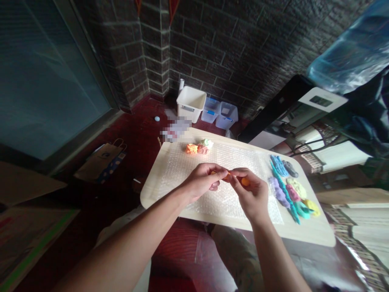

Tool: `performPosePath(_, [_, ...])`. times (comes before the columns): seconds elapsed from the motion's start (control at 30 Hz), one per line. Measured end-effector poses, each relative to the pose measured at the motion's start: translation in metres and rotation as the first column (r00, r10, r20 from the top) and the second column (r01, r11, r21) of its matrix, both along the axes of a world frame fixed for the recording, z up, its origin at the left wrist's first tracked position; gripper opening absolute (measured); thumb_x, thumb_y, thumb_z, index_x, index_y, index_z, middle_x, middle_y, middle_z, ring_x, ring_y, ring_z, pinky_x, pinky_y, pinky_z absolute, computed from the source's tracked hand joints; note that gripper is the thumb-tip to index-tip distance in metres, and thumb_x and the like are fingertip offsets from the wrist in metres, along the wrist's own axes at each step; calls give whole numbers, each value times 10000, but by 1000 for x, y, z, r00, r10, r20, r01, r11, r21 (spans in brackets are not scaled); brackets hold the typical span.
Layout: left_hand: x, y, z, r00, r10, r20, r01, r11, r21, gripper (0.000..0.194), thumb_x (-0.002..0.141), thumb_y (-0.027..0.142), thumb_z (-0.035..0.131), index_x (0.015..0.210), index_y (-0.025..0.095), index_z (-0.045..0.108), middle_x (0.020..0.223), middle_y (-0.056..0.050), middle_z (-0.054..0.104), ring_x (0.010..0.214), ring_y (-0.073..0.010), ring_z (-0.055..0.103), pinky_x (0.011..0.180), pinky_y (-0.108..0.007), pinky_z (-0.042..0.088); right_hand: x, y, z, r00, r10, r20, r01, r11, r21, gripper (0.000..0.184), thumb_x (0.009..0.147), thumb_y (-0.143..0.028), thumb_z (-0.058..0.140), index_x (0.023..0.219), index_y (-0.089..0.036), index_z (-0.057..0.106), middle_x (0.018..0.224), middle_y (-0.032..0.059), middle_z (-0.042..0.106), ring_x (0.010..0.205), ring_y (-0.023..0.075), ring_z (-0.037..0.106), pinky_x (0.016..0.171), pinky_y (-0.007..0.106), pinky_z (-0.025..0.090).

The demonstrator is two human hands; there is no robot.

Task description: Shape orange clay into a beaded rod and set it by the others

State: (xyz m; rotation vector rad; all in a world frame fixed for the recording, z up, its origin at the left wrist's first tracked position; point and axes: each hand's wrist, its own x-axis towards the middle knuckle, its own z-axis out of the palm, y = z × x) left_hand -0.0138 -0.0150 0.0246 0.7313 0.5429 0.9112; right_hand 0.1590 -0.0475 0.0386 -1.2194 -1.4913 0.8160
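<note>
Both of my hands meet above the middle of the table, pinching a small piece of orange modelling clay (227,175) between their fingertips. My left hand (204,178) has its thumb and forefinger closed on one end, with the other fingers curled under. Fingers of my right hand (251,192) close on the other end, and more orange shows in its palm. Beyond the hands, an orange lump (191,149), a brownish-pink lump (203,149) and a pale green lump (208,142) sit together on bubble wrap (237,156).
On the pale table (316,234), several coloured clay pieces lie at right, including a teal strand (285,188), a purple piece (278,192) and a blue bundle (278,165). A white bin (191,105) and two clear boxes stand behind. A paper bag (99,162) lies on the floor at left.
</note>
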Motion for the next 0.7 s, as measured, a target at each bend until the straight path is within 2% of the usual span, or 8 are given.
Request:
performPosePath(0.13, [2,-1,1,1000,-1,-1,1,1000,0,317,788,368,848,861,84,730,792,-77,701,519,-32,371,525,-250,205,-3,-3,0,987,-98,125,93,995,43,232,900,-443,785,946,-222,730,829,41,678,610,140,532,532,296,418])
performPosePath(0.23, [4,-1,2,1000,-17,18,18,999,-36,306,775,359,856,851,88,736,775,-66,680,526,-32,349,527,-250,185,-2,-6,2,974,-122,191,105,990,97,201,927,-424,759,987,-233,753,825,37,664,590,131,475,513,296,370])
performPosePath(0.33, [5,-1,4,1000,-13,27,15,998,-65,299,771,358,863,830,100,723,716,-23,615,529,-35,356,527,-244,190,0,-8,5,977,-51,207,28,993,116,211,944,-377,743,1118,-266,787,963,57,667,643,138,505,530,306,385])
performPosePath(0.43, [7,-2,8,1000,-3,10,3,1000,-26,295,809,371,845,891,116,720,694,-1,592,516,-32,361,521,-236,186,3,-9,8,978,-6,210,-19,993,114,245,951,-328,741,1188,-295,790,973,50,663,671,142,532,552,315,398])
performPosePath(0.57, [8,-3,13,1000,9,-24,-8,998,57,311,875,418,786,970,127,726,782,-43,676,495,-22,340,508,-237,179,8,-9,9,972,-73,221,38,986,160,165,950,-322,752,1096,-274,814,922,53,723,727,170,616,614,334,450])
performPosePath(0.7, [6,-3,13,999,-10,-42,15,992,123,300,851,358,805,1041,129,765,819,-65,714,510,-34,374,507,-244,212,10,-10,13,966,-117,230,72,978,194,98,921,-335,793,978,-257,813,873,52,762,723,184,651,639,346,482])
